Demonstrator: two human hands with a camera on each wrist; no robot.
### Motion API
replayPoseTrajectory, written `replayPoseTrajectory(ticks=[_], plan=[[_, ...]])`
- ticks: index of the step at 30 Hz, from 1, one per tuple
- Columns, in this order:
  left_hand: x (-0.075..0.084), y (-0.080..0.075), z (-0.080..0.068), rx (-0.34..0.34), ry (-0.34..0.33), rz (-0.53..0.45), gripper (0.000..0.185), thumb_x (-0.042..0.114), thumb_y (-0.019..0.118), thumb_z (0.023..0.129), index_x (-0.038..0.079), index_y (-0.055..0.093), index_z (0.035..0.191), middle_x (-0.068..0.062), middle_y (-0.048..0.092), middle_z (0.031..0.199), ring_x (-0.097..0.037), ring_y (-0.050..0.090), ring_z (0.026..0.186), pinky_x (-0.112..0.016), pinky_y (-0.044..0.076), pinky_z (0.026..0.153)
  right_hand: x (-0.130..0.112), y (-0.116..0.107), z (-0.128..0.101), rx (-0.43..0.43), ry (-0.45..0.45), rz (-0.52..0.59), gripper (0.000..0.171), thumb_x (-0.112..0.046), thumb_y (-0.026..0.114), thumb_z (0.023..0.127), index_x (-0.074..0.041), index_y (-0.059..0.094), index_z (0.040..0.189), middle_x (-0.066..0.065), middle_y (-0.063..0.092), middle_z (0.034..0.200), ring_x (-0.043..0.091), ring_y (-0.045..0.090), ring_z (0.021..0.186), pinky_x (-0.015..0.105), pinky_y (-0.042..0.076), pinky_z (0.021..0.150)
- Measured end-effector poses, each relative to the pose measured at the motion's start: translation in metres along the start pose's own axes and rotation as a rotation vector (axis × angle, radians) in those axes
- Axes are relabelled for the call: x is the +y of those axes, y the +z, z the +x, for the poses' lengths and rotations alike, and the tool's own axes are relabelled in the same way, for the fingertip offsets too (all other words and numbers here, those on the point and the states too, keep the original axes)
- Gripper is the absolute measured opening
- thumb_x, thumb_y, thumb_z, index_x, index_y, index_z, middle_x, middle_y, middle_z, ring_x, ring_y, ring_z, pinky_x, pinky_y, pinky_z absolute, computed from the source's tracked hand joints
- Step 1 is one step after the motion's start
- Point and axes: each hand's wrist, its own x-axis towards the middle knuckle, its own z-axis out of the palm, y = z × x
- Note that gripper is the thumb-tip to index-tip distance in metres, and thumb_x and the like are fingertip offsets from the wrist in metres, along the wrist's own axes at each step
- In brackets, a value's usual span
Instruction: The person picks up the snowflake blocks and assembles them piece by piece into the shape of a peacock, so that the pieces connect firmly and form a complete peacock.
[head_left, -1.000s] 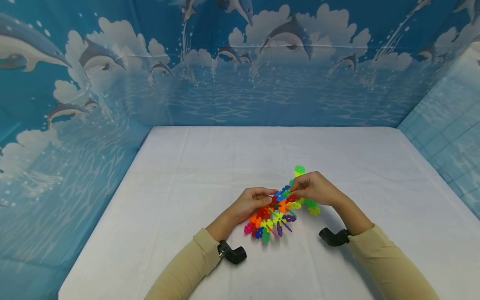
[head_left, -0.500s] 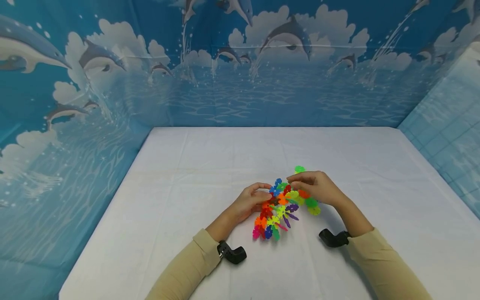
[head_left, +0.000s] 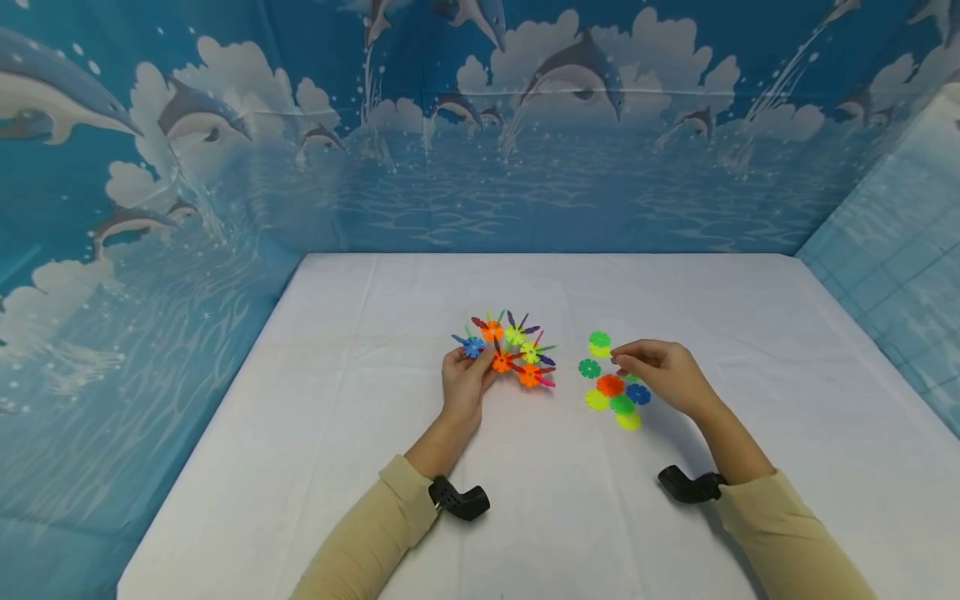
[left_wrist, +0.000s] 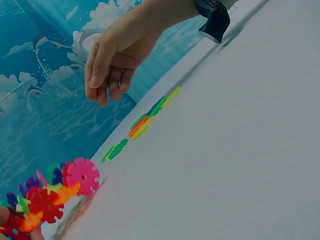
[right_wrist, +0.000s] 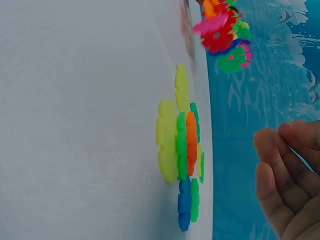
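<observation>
The place is a screened-off, studio-like recording set. Its white-covered worktop [head_left: 405,300] is backed at twelve o'clock by a printed curtain [head_left: 465,187] of dolphins, clouds and sea, continuing round to nine. At two o'clock stands a paler, tile-patterned panel [head_left: 900,258], partly out of view and probably the same fabric. Black wrist-worn cameras [head_left: 463,502] fit this.

Linked flower discs [head_left: 502,360]: turned and carried toward 11 o'clock by your left hand [head_left: 467,385], now apart from the loose discs [head_left: 610,385].
Right hand [head_left: 667,375]: you've drawn it toward 3 o'clock.
Blue disc [head_left: 638,394]: uncovered, at that hand's 8 o'clock.
</observation>
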Motion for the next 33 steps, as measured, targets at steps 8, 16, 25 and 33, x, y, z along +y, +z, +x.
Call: replayPoseTrajectory(ticks=[8, 16, 25, 33], plan=[[0.005, -0.003, -0.005, 0.150, 0.016, 0.265, 0.045, 0.017, 0.074, 0.088, -0.004, 0.042, 0.112, -0.017, 0.053, 0.101, -0.019, 0.064, 0.081, -0.028, 0.056, 0.076, 0.004, 0.001, -0.002, -0.002, 0.036, 0.010, 0.037, -0.027, 0.057, 0.100, 0.005, 0.065, 0.117, 0.020, 0.068, 0.109, 0.029, 0.067, 0.095, 0.025, 0.053, 0.083], [0.024, -0.018, -0.008, 0.064, 0.043, 0.697, 0.031, 0.021, 0.075, 0.087, -0.003, 0.055, 0.083, -0.012, 0.067, 0.066, -0.013, 0.066, 0.057, -0.019, 0.052, 0.058, 0.010, -0.009, -0.007, 0.034, 0.102, -0.030, 0.041, -0.032, 0.056, 0.101, 0.003, 0.065, 0.118, 0.018, 0.069, 0.107, 0.030, 0.067, 0.095, 0.041, 0.052, 0.088], [0.024, -0.012, -0.026, -0.393, -0.024, 0.996, 0.016, 0.015, 0.070, 0.089, 0.001, 0.074, 0.085, -0.001, 0.067, 0.069, -0.009, 0.060, 0.062, -0.021, 0.049, 0.061, 0.031, -0.018, -0.003, 0.051, 0.190, -0.119, 0.038, -0.028, 0.057, 0.100, 0.003, 0.063, 0.120, 0.018, 0.067, 0.106, 0.030, 0.061, 0.093, 0.034, 0.049, 0.077], [-0.019, 0.051, -0.034, -0.709, 0.264, 1.281, 0.030, 0.021, 0.074, 0.088, 0.007, 0.071, 0.115, 0.003, 0.065, 0.092, -0.007, 0.056, 0.082, -0.017, 0.047, 0.074, 0.045, -0.005, 0.010, 0.016, 0.227, -0.231, 0.045, -0.030, 0.069, 0.092, 0.003, 0.063, 0.121, 0.020, 0.061, 0.107, 0.033, 0.053, 0.096, 0.043, 0.047, 0.079]])
